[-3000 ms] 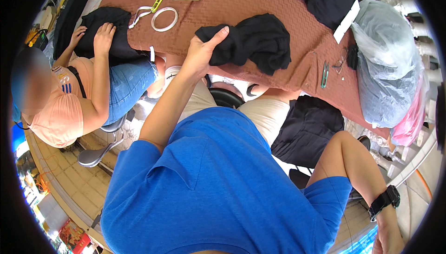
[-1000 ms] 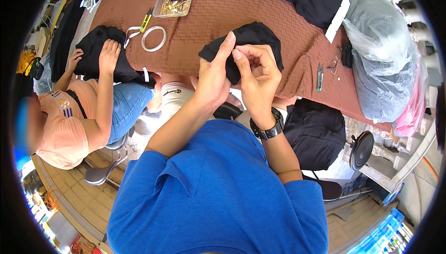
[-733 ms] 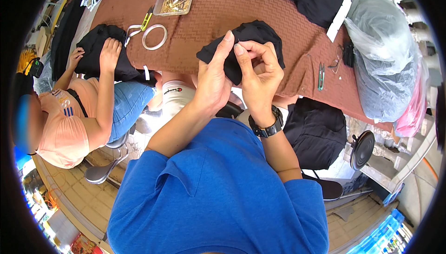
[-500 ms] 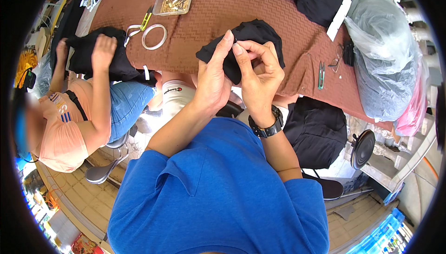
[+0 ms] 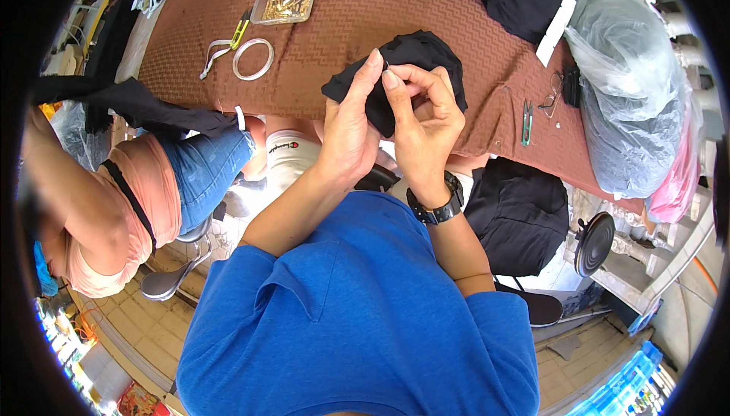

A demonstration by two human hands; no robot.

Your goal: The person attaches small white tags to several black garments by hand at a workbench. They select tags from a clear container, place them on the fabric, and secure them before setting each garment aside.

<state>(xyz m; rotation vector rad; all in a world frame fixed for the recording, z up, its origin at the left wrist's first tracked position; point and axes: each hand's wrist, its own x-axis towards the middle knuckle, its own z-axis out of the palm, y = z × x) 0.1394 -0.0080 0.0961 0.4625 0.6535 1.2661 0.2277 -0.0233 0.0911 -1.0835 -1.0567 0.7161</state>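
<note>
Both my hands hold a bunched piece of black cloth [image 5: 430,49] above the near edge of the table. My left hand [image 5: 351,127] grips its left side, thumb pointing up. My right hand [image 5: 422,115] pinches with thumb and forefinger at the cloth's upper middle, close to my left thumb tip. A tiny dark thing shows between the fingertips, too small to name. The cloth hangs partly behind my hands, so its lower part is hidden.
Thread snips [image 5: 527,122] and glasses [image 5: 549,96] lie right on the brown-covered table [image 5: 319,58]. Yellow snips [image 5: 240,30], a white tape roll [image 5: 253,59] and a plastic box [image 5: 287,9] of small gold-coloured parts lie left. A grey plastic bag [image 5: 631,104] stands right. A co-worker [image 5: 114,211] sits left.
My hands and the cloth stay almost still. The co-worker on the left has leaned away and pulled their black cloth off the table toward the left.
</note>
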